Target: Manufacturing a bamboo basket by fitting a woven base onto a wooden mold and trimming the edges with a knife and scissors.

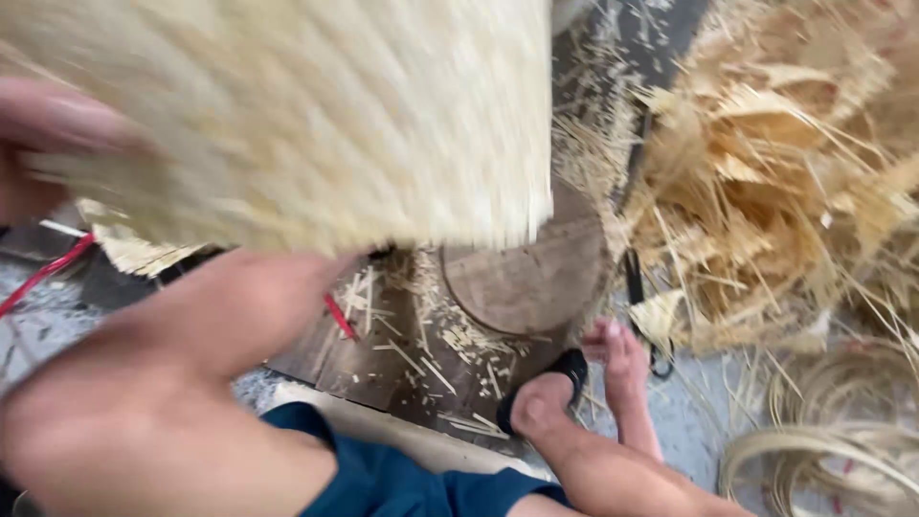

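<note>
No package, label, sign or screen shows anywhere in this view, neither on the floor nor near the person's hands.

Pale, matt woven bamboo-strip mat [316, 115]; rough, dark wooden chopping block [522, 278]; dry, fibrous straw-coloured shavings [775, 182].

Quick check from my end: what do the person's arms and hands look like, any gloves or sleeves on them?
Both are bare. The left hand, blurred at the picture's left edge, shows no glove. The right hand is hidden behind the pale woven bamboo mat; its forearm has no sleeve, watch or band in view.
</note>
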